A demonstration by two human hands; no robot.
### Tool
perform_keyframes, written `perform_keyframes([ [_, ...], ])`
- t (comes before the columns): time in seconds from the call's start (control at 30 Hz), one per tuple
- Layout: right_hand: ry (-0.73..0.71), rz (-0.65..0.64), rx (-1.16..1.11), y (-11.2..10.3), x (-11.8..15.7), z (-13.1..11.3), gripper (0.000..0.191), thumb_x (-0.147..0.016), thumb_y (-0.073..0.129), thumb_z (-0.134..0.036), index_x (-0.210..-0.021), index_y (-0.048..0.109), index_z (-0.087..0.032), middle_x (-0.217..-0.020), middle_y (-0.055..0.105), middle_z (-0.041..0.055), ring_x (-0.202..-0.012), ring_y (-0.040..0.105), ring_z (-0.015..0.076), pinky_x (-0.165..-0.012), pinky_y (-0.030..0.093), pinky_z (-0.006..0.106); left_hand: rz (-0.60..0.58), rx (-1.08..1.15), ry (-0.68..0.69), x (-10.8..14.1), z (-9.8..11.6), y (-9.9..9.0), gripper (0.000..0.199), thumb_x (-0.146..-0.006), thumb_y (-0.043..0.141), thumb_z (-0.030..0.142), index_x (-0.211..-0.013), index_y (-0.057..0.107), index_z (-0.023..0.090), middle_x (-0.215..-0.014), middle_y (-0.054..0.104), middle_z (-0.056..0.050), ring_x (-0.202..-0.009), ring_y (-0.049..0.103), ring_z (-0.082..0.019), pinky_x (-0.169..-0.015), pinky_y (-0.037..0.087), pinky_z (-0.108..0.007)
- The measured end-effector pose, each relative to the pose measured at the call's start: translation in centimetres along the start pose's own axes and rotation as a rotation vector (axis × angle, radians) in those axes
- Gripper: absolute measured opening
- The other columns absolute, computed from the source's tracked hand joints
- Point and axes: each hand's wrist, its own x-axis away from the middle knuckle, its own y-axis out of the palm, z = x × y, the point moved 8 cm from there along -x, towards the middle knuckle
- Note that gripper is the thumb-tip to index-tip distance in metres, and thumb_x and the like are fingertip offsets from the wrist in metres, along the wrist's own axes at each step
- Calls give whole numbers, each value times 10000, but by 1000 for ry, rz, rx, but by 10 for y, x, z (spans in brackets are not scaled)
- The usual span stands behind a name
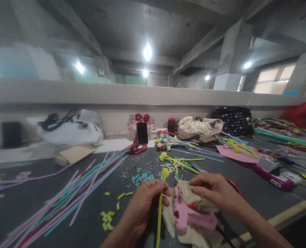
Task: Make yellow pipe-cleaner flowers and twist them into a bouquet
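My left hand [150, 198] is closed on a yellow pipe cleaner [159, 217] with a fuzzy yellow ball shape [165, 172] at its upper end. The stem hangs down toward the near edge of the view. Above the right side of a pink glue gun [185, 215], my right hand [212, 191] is open, thumb and fingers apart, with nothing visible between them. The glue gun lies on a crumpled beige cloth or paper [169, 224]. Just beyond my left hand lie yellow pipe cleaners [184, 160], one with a similar yellow head.
Cut yellow pieces [107, 220] and blue bits [142, 177] are scattered on the dark table. Long pastel pipe cleaners [72, 193] spread across the left. A phone [142, 133] stands at the back, near a fabric bag [200, 128]. A purple device [273, 177] lies right.
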Motion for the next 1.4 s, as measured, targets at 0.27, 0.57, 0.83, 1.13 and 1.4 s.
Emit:
perform_keyframes([
  [0.27,-110,-179,553,30,21,6,206,-599,664,-278,-778,592,-205,-779,566,-3,-699,501,163,-593,317,248,145,-242,-45,-6,-9,-9,234,-680,554,372,-615,502,153,-601,590,-4,-478,539,-96,-425,366,-186],
  [0.57,-107,-137,531,29,21,7,122,-634,553,-173,-745,598,-199,-755,554,-3,-652,490,140,-549,283,238,122,-412,-93,-13,-27,-10,164,-707,469,329,-644,433,182,-641,619,-34,-552,572,-128,-460,390,-212],
  [0.83,123,-107,-226,3,8,45,61,-628,596,-191,-656,638,-156,-637,527,-22,-610,470,135,-540,313,221,134,-466,-85,-14,-27,-12,147,-717,453,308,-656,439,175,-676,626,-56,-577,583,-139,-464,400,-221],
  [1.13,243,71,-699,-22,9,71,197,-710,512,-249,-779,629,-106,-572,558,-7,-470,464,88,-450,331,192,151,-445,-94,-19,-33,-17,169,-695,500,328,-628,453,180,-645,620,-34,-535,565,-121,-436,389,-202],
  [1.4,259,202,-933,-17,7,79,340,-797,424,-375,-718,608,-100,-490,600,25,-403,501,90,-399,358,172,143,-351,-32,-15,-27,-12,273,-651,564,424,-593,455,180,-563,595,-7,-475,527,-106,-400,338,-177],
])
